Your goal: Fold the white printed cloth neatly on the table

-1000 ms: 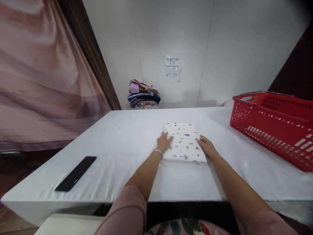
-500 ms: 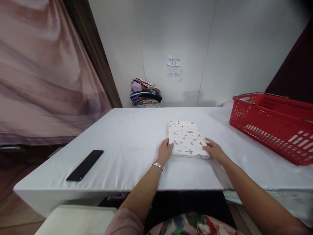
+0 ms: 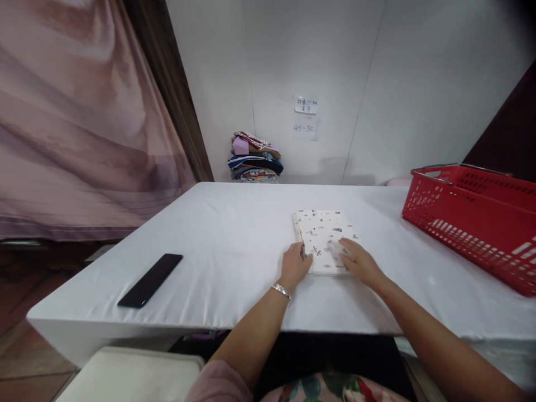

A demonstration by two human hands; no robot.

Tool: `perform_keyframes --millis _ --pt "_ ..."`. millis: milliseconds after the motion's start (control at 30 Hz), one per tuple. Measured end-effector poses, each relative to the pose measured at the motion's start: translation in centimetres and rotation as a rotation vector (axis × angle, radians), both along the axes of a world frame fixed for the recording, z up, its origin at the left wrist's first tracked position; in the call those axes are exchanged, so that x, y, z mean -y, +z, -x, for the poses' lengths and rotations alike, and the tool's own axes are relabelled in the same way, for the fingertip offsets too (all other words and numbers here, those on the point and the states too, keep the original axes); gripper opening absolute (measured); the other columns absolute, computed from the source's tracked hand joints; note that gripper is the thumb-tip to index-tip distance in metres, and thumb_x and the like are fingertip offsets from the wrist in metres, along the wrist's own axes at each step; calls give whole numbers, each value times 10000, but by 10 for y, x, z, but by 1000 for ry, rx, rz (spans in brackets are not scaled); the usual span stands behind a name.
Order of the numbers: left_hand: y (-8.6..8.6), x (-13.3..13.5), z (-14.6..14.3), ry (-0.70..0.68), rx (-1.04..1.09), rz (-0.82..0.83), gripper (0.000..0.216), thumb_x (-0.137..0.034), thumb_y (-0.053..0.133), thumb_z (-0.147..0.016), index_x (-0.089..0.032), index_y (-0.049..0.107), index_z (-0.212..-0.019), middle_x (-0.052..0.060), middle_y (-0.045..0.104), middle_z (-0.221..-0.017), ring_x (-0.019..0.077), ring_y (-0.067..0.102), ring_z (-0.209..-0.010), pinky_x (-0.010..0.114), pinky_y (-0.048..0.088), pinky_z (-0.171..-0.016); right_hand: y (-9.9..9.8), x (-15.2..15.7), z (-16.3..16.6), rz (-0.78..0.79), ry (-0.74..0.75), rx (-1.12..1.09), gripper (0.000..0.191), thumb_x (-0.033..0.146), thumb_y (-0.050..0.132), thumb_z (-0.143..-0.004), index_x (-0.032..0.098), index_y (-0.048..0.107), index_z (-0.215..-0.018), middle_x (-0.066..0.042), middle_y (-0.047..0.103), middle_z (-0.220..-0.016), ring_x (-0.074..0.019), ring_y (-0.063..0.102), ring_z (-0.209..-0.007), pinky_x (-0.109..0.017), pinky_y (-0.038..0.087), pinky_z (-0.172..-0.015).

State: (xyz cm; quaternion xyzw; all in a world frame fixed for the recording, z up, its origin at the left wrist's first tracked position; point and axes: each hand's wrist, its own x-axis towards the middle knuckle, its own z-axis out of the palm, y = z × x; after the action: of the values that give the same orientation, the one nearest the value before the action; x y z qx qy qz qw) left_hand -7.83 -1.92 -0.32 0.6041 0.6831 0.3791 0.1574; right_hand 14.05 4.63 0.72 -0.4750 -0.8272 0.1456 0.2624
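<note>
A folded white cloth [image 3: 320, 229] with a small print of plants and other little motifs lies flat on the white-covered table in front of me. My left hand [image 3: 296, 265] grips its near left edge, thumb on top and the other fingers mostly hidden at the side. A silver bracelet [image 3: 281, 290] circles that wrist. At the near right corner, my right hand [image 3: 358, 262] pinches the cloth between thumb and fingers. The fabric by those fingertips is blurred and looks bunched or lifted.
A black phone-like slab [image 3: 151, 280] lies at the table's left. The red plastic basket [image 3: 473, 223] stands at the right. Behind the table's far edge rises a stack of folded fabrics [image 3: 255, 162], below paper signs [image 3: 305, 117] on the wall. A white stool-like surface [image 3: 138, 374] is below left.
My right hand has moved left from the cloth's right edge, drawing the near right corner inward. My left hand stays at the left edge. The view has shifted slightly.
</note>
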Motion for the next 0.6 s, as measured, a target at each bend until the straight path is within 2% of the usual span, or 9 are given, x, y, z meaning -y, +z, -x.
perform_keyframes --millis 167,267,367,600 --pt "0 1 1 -2 7 -18 352 -270 532 -796 -199 538 -1141 56 607 -1063 192 569 -951 319 433 -863 3 8 40 53 204 26 487 410 404 -874 192 493 -1300 -84 406 -1418 -237 297 -1338 -442 237 -1094" --pt "1 1 2 11 20 7 323 -247 488 -816 -210 541 -1132 50 609 -1069 184 571 -939 316 431 -862 7 3 50 156 314 100 434 392 454 -854 237 544 -1249 -60 464 -1377 -254 354 -1306 -456 266 -1074" --pt "3 0 1 19 -4 28 312 -216 479 -801 -211 550 -1105 49 610 -1033 186 568 -918 319 426 -847 12 -12 60 161 290 87 398 313 415 -865 257 559 -1231 -38 516 -1329 -239 443 -1242 -417 334 -1039" --pt "3 -3 0 25 -25 25 330 -187 491 -755 -203 544 -1080 61 593 -1031 209 542 -964 333 401 -847 18 -69 116 15 267 196 414 181 376 -846 183 531 -1230 -84 497 -1337 -230 408 -1261 -378 315 -1040"
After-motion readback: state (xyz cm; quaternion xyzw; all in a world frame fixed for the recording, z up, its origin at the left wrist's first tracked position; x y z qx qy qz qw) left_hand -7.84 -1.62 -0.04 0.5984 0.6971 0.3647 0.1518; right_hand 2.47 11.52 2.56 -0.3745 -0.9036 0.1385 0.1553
